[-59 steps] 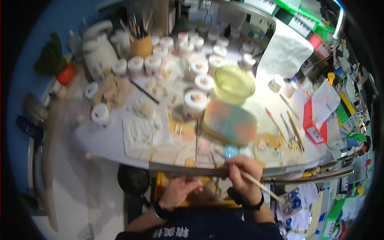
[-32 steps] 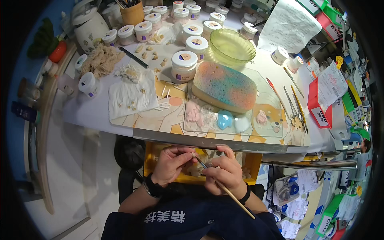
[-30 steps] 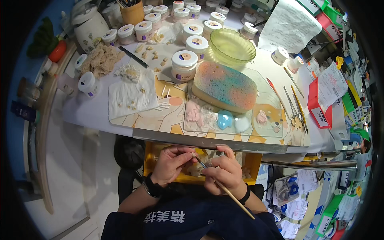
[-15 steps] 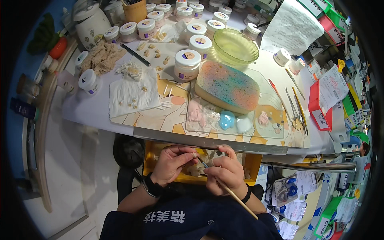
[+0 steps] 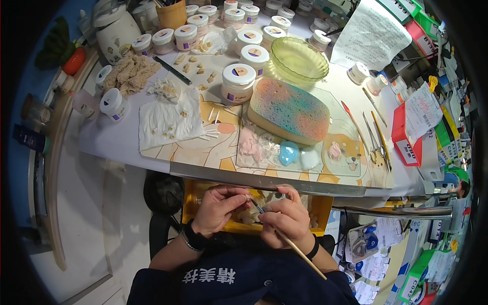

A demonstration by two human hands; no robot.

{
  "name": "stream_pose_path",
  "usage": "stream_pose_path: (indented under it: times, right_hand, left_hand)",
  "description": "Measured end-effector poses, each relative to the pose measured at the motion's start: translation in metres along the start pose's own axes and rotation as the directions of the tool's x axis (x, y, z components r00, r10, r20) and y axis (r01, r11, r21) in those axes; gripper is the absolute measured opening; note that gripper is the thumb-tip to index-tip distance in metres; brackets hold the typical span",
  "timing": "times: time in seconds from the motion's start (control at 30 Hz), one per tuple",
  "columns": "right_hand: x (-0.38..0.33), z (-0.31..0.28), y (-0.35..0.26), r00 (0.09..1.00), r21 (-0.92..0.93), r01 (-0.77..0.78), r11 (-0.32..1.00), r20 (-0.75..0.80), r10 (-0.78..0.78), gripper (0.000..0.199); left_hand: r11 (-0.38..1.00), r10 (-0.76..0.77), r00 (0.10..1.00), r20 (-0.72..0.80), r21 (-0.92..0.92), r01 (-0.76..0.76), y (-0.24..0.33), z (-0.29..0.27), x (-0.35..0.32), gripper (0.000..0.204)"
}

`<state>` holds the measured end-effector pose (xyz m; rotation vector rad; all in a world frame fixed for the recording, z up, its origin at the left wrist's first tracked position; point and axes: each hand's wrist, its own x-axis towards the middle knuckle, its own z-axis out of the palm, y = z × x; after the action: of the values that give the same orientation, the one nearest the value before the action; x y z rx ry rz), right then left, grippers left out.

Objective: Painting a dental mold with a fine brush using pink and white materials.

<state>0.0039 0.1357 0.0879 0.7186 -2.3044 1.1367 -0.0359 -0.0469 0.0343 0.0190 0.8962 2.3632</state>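
Observation:
Over the yellow drawer (image 5: 189,203) in front of the bench, my left hand (image 5: 217,207) pinches a small whitish piece (image 5: 247,197) between thumb and fingertips. It may be a dental crown, but it is too small to be sure. A thin brush (image 5: 296,246) with a wooden handle is gripped in my right hand (image 5: 288,217), its dark tip at or very near the piece. Whitish lumps lie in the drawer below. On a glass slab (image 5: 330,109) rest a multicoloured sponge (image 5: 290,109) and pink (image 5: 249,143), blue (image 5: 288,153) and white (image 5: 310,158) dabs of material.
The bench's front edge (image 5: 264,184) runs just beyond my hands. White-lidded jars (image 5: 238,81) and a green glass bowl (image 5: 300,61) stand farther back. A tissue (image 5: 170,119) with small tooth-coloured pieces lies left; tweezers (image 5: 373,140) and a red tray (image 5: 406,134) sit right.
Both hands stay in almost the same place, still holding the brush and the small piece. The brush handle's lower end has shifted very slightly left.

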Motion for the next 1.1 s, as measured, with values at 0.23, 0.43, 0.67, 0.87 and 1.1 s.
stream_pose_path:
  times: [0.23,0.43,0.67,0.87,1.1]
  right_hand:
    - [0.0002,0.001,0.0002,1.0,-0.011,-0.008,1.0,-0.005,0.008,0.026]
    - [0.0011,0.0003,-0.0001,1.0,-0.026,-0.012,1.0,0.009,0.012,0.026]
    - [0.0019,0.0002,-0.0004,1.0,-0.031,-0.015,0.999,0.017,0.016,0.026]
    - [0.0022,0.0001,0.0,1.0,-0.036,-0.012,0.999,0.022,0.012,0.026]
    - [0.0026,-0.0006,0.0001,1.0,-0.007,-0.003,1.0,0.008,0.003,0.024]
  left_hand:
    - [1.0,0.0,1.0,-0.02,0.005,0.0,-0.0011,-0.0013,-0.0007,0.014]
    - [1.0,0.012,1.0,0.016,0.024,-0.012,-0.0002,-0.0033,0.0001,0.016]
    - [0.989,0.031,1.0,-0.002,0.147,-0.03,0.0019,-0.0021,0.0001,0.015]
    - [0.984,0.034,0.999,-0.009,0.178,-0.032,0.0034,-0.0002,0.0003,0.014]
    - [0.981,0.033,0.999,-0.012,0.19,-0.03,0.0051,0.0008,0.0004,0.014]
